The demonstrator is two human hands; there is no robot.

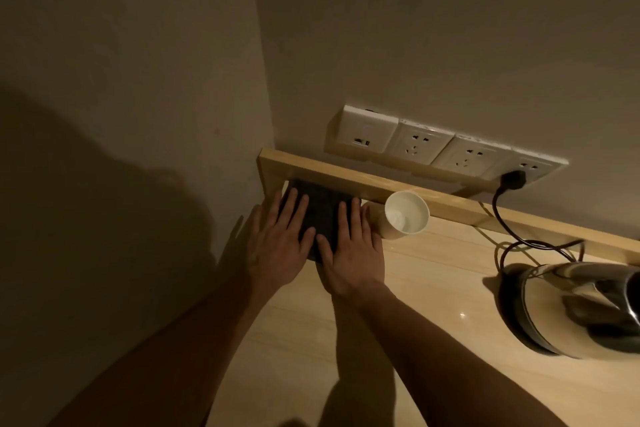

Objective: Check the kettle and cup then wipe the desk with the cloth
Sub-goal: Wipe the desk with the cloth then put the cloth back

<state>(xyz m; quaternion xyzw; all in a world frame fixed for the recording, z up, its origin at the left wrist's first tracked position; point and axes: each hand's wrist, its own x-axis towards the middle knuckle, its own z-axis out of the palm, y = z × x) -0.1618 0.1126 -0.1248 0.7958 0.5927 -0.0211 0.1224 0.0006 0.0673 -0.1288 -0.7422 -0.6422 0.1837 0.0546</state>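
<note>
A dark ribbed cloth point(320, 206) lies flat in the far left corner of the light wooden desk point(433, 305), against the raised back ledge. My left hand point(280, 239) and my right hand point(349, 246) both press flat on the cloth, fingers spread and pointing at the wall. A white cup point(405, 218) stands just right of my right hand, close to its little finger, and looks empty. The steel kettle point(571, 308) with a black handle sits on its base at the right edge of the view.
A wooden ledge point(381, 184) runs along the back of the desk. Above it is a row of white wall sockets point(446, 149); a black plug point(512, 180) and its looped cord point(519, 243) lead down to the kettle. A wall bounds the desk on the left.
</note>
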